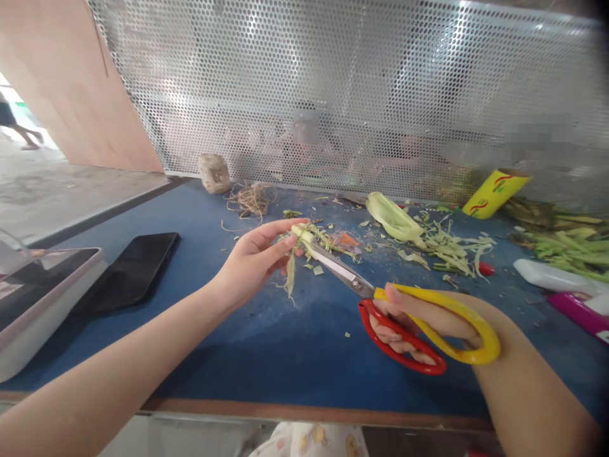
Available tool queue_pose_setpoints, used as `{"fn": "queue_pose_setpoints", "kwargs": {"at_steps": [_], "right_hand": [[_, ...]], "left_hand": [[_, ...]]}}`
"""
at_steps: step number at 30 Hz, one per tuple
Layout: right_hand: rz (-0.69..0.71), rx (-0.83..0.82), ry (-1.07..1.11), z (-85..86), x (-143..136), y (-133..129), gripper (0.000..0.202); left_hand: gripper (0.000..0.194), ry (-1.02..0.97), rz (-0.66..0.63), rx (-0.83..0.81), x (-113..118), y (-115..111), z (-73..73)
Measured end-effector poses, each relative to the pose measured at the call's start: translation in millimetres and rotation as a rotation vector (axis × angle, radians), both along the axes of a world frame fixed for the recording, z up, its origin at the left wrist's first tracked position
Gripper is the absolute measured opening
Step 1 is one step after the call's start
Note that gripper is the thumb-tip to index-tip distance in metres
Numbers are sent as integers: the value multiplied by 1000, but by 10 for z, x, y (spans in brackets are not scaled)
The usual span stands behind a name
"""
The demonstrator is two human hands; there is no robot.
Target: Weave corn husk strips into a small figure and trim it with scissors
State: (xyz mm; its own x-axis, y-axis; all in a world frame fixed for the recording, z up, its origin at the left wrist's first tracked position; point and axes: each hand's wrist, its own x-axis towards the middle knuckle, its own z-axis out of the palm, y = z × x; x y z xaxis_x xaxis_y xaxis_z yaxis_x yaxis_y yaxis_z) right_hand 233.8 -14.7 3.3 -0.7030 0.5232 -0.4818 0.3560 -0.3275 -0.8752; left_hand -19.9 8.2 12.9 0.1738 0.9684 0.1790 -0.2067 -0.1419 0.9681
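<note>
My left hand pinches a small pale green vegetable stalk above the blue table, with a strip of husk hanging down from it. My right hand grips scissors that have one red and one yellow handle loop. The scissor blades point up and left, and their tips meet the stalk right beside my left fingertips.
A black phone lies at the left beside a grey scale or tray. Green husks and trimmings are strewn at the back right, near a yellow tube and pink and white items. A perforated metal screen stands behind.
</note>
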Motion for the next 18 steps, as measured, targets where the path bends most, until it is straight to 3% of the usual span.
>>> {"fn": "queue_pose_setpoints", "kwargs": {"at_steps": [4, 11, 18], "right_hand": [[1, 61, 12, 27, 0, -23, 55], [-30, 87, 41, 78, -2, -46, 50], [66, 74, 110, 34, 18, 8, 54]], "left_hand": [[26, 56, 67, 82, 7, 6, 6], [26, 172, 75, 191, 44, -15, 14], [25, 208, 90, 250, 48, -14, 17]]}}
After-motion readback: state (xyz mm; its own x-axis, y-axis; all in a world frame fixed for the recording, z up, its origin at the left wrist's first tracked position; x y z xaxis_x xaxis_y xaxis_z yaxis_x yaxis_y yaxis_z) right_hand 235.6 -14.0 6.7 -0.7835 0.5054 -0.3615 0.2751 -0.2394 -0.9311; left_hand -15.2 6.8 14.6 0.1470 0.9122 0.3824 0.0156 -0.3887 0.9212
